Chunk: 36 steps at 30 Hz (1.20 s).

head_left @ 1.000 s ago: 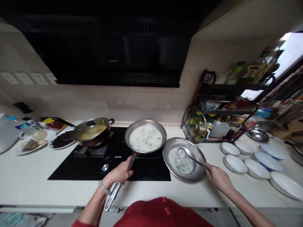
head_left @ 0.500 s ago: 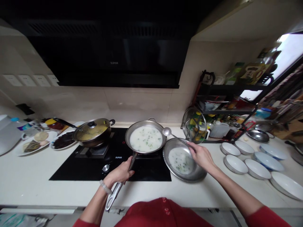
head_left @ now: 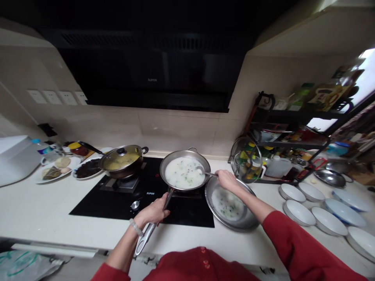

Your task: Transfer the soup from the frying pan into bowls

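On the right burner stands a steel wok of milky white soup flecked with green. Its long handle runs toward me, and my left hand is closed around it. With my right hand I grip a ladle by its handle; the ladle's bowl dips into the soup at the wok's right side. My right forearm crosses over a wide steel basin, just right of the wok, which holds more of the same soup.
A lidded pan sits on the left burner, beside plates of food, one with dark food. Several white bowls stand at the right. A glass lid leans against the bottle rack. The range hood hangs overhead.
My right hand has moved left and forward, taking the ladle from over the gap between wok and basin into the wok's soup. My left hand keeps its hold. The view has shifted slightly.
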Motion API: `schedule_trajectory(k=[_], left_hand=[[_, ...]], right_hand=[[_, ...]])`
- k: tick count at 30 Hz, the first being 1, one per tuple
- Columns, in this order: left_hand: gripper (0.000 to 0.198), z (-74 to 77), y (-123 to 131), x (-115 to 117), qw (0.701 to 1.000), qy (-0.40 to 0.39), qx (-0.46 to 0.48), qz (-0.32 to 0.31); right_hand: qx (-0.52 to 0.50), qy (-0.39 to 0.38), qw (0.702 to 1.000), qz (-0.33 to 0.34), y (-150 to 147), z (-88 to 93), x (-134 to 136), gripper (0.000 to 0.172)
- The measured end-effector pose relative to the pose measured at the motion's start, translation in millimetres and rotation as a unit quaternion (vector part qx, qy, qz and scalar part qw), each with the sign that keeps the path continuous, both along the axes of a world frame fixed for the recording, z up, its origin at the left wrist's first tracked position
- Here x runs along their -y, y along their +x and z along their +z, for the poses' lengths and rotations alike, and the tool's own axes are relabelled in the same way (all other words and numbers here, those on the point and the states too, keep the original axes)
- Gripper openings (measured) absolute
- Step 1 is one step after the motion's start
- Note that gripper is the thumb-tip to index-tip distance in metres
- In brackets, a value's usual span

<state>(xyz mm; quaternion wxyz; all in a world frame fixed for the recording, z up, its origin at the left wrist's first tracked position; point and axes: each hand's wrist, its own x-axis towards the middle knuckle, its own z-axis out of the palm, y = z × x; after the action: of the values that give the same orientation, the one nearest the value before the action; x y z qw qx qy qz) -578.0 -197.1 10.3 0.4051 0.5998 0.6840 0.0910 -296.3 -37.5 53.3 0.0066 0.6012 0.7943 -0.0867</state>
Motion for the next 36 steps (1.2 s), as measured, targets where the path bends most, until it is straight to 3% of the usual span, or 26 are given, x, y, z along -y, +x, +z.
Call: schedule_trajectory(k=[7,16,23,29,36], left_hand=[[0.082,-1.8,-1.1,-0.2,1.0,0.001,0.01,0.0],[0.084,0.5,-0.3,0.4,1.0,-0.003,0.002,0.003],[0.086,-9.2,-3.2,-0.7,1.0,-0.005,0.029,-0.001],[0.083,-7.5,-2.9,-0.9,0.999,-0.002,0.033,-0.003],[0.083,-2.4,0.2,1.3,1.0,-0.005,0.025,0.006]], right_hand=[[-0.135,-0.089,0.986,-0.046,4.7,-7.2,-24.2,0.023],[-0.273,-0.15,0.947,-0.08,9.0,-11.1,-17.5,0.023],[-0.322,-0.168,0.927,-0.094,14.5,-3.2,-12.7,0.022],[-0.346,-0.187,0.914,-0.098,27.3,9.3,-5.9,0.022],[-0.365,-0.201,0.898,-0.139,65.8,43.3,6.5,0.033]])
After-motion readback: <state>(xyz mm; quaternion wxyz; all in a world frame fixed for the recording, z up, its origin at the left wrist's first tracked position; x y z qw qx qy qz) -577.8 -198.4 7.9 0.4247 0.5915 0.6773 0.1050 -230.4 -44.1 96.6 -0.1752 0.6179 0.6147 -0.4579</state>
